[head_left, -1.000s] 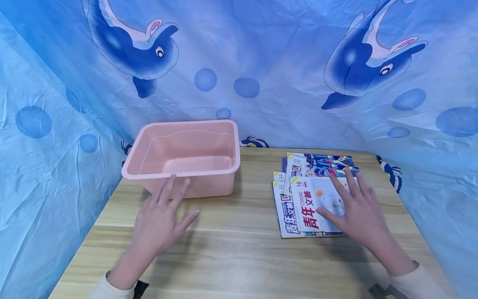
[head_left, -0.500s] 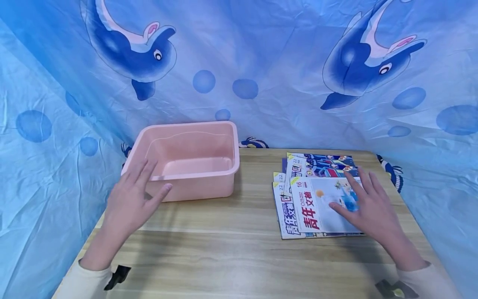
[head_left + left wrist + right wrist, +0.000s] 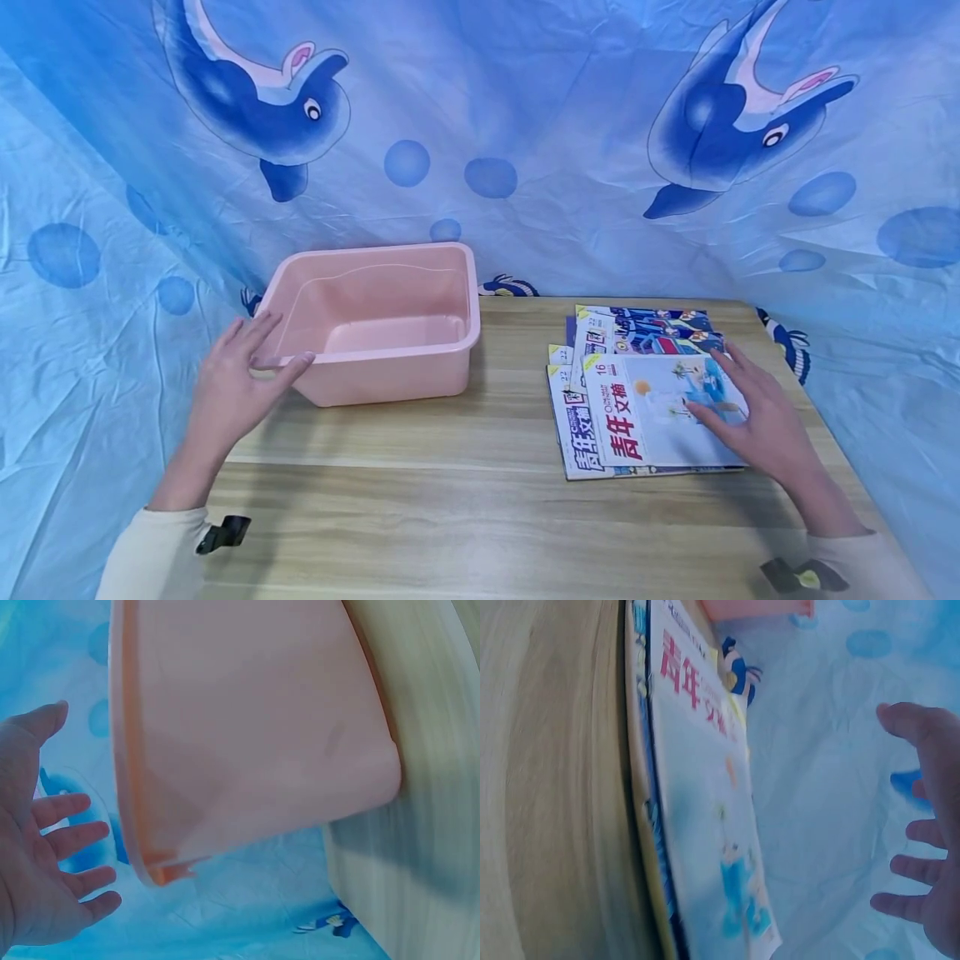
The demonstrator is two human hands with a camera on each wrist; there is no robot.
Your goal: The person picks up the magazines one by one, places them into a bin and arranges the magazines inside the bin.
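Both spread, empty: left hand (image 3: 232, 387) shifted to tub (image 3: 390, 275), right hand (image 3: 765, 417) off magazine (image 3: 652, 408).

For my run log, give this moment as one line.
left hand: open by pink bin | right hand: open at magazines

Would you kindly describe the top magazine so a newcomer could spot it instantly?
On the wooden table, right of the pink tub, lies a stack of magazines. The top magazine is pale, with big red characters; those beneath are busier and bluer.
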